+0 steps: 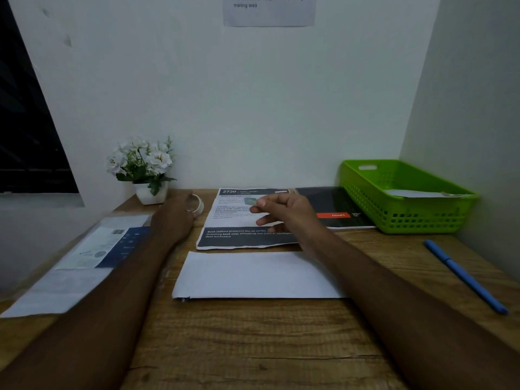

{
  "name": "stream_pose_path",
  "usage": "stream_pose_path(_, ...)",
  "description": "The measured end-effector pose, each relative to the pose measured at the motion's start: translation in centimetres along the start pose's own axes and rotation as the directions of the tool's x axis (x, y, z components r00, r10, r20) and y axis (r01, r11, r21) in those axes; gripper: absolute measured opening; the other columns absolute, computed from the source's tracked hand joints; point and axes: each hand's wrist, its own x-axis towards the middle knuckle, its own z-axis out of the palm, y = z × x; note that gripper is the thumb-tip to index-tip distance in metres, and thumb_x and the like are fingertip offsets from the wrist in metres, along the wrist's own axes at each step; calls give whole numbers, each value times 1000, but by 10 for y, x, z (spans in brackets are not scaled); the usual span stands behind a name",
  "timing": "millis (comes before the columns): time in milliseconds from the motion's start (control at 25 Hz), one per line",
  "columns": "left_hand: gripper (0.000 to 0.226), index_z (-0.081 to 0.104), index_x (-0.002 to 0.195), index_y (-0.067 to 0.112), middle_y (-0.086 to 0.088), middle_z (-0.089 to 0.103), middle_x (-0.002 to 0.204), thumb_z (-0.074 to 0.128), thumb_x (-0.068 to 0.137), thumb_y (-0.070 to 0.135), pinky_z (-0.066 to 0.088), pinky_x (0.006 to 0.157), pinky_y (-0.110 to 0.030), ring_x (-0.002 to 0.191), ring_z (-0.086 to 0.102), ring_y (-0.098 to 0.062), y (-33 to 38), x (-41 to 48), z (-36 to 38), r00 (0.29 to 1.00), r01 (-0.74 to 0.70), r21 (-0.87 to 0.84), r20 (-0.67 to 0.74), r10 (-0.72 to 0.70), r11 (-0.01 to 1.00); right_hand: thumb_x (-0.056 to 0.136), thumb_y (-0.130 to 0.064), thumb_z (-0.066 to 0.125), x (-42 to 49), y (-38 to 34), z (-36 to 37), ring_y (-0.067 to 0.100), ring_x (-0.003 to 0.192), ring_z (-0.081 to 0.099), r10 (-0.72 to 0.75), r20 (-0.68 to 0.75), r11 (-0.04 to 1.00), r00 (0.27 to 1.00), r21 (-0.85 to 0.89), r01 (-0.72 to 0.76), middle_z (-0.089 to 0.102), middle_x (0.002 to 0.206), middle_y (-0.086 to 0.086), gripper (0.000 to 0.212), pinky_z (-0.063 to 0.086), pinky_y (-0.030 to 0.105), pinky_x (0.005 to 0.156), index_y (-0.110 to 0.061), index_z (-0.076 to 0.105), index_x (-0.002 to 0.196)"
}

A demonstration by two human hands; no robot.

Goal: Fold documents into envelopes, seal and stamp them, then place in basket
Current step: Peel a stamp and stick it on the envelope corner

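Brown wooden desk (253, 333), pushed up against white walls. A white envelope (259, 274) lies flat in the middle of it, between the two arms.

Just behind the envelope lies a printed sheet (239, 240). It says "2720" at the top and "Book (without protective film on cover)" on a dark band lower down. The right hand (284, 212) is held over this sheet and pinches a small green slip (251, 201) between thumb and finger. The slip is too blurry to read. The left hand (174, 218) reaches to a tape roll (198, 204) and touches it. I cannot tell if its fingers curl round the roll.

A dark book (334, 201) with an orange label lies right of the sheet, partly hidden by the right hand. Beside it stands a green basket (408, 218) with white paper (416, 193) inside. A blue pen (464, 274) lies near the right edge. At the left are a clear sleeve of papers (84, 257) and a pot of white flowers (146, 170).

A note (268, 9) on the wall reads "Place the envelope in the pending mailing area".
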Motion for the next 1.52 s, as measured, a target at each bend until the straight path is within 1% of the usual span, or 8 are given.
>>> stream_pose_path(280,25,51,113,27,-9,55,127,48,90,17,38,97,-57,115,51,-28,-14,9,10,974,-215,184,118,195,959,83,-14,72,-1,3,0,9,70,69,-19,12,999,1000,-50,20,76,90,1,16,52,20,57,-12,73,99)
stream_pose_path(400,45,37,138,28,-9,33,147,46,94,24,23,106,-64,137,28,-27,-10,8,9,976,-149,315,200,88,937,82,-9,73,-1,3,0,8,67,68,-35,5,998,999,-44,35,74,85,0,16,52,20,55,-13,73,98)
stream_pose_path(480,55,29,144,23,-11,27,151,48,92,27,21,108,-61,139,24,-30,7,1,3,984,-172,392,101,144,904,83,-6,71,0,3,-1,7,64,67,-42,-3,998,999,-44,42,73,85,0,17,52,20,54,-15,72,97)
stream_pose_path(600,32,58,121,16,-7,60,125,55,91,27,38,100,-39,113,54,-24,40,-16,-9,954,-288,-74,-107,280,955,82,-4,71,2,4,-2,4,59,63,-65,-1,995,998,-79,64,70,83,1,21,51,18,53,-17,72,99)
stream_pose_path(720,25,70,92,9,-4,71,83,66,85,33,54,75,-38,77,66,-20,75,-38,-20,919,-205,-610,148,365,765,81,-2,73,3,5,1,3,56,57,-102,8,985,995,-142,102,67,82,2,24,47,17,50,-14,71,102)
stream_pose_path(880,19,70,80,2,3,67,63,74,78,20,48,60,-23,60,64,-13,86,-44,-15,906,-205,-641,161,391,740,77,-2,76,5,7,1,13,58,52,-167,58,962,984,-209,176,67,85,8,30,42,16,47,-14,69,104)
stream_pose_path(1240,6,71,87,8,-7,69,73,70,82,12,53,65,-32,67,62,-18,88,-49,-9,898,-190,-644,190,396,741,87,-16,68,6,4,-9,6,54,58,-184,-34,956,982,-238,171,70,77,3,4,43,18,47,-14,71,87)
stream_pose_path(1520,29,65,109,28,13,62,109,66,84,41,42,77,-10,95,52,3,119,-84,-4,599,-523,-439,419,682,730,88,-13,66,-16,-10,-62,6,49,53,-209,-312,973,927,-163,164,65,64,0,9,41,19,46,-13,68,80)
